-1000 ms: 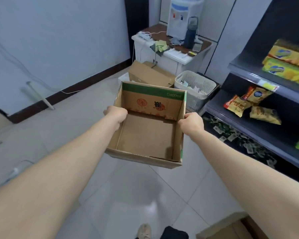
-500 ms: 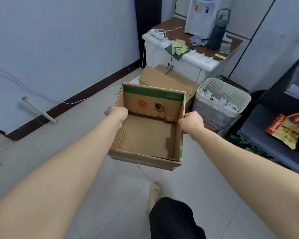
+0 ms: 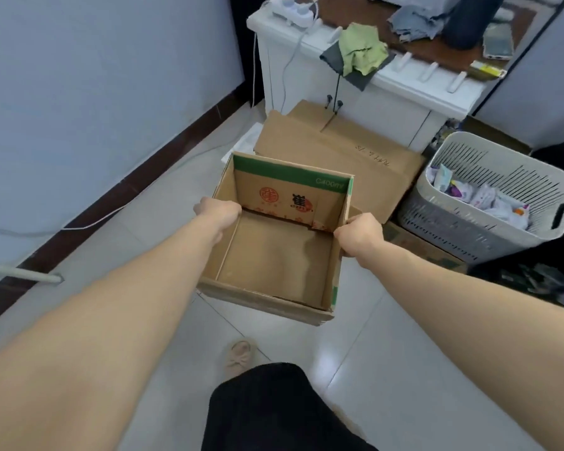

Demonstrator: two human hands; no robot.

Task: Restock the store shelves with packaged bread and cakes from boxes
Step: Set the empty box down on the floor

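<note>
- Cardboard box, head view: I see it held in the air above the tiled floor, in front of the person, open top facing the camera. Its bottom is bare, with no bread or cakes inside.
- My left hand has its fingers curled over the left wall's rim. My right hand clamps the right wall the same way, so both hands carry the box.
- Progress, as I judge it: this box is unloaded, and what remains for it is getting rid of it. No shelf is in view, so I cannot tell how full the shelves are or how much stock is left.
- Just beyond the box lies a pile of flattened cardboard against a white cabinet. That looks a likely place for empties.
- A slatted white basket with crumpled wrappers stands to the right of the pile, and a printed carton sits low beside it.
- In the way: a thin cable runs along the floor by the left wall. The person's foot is below the box, so the ground ahead is partly hidden by the box.
</note>
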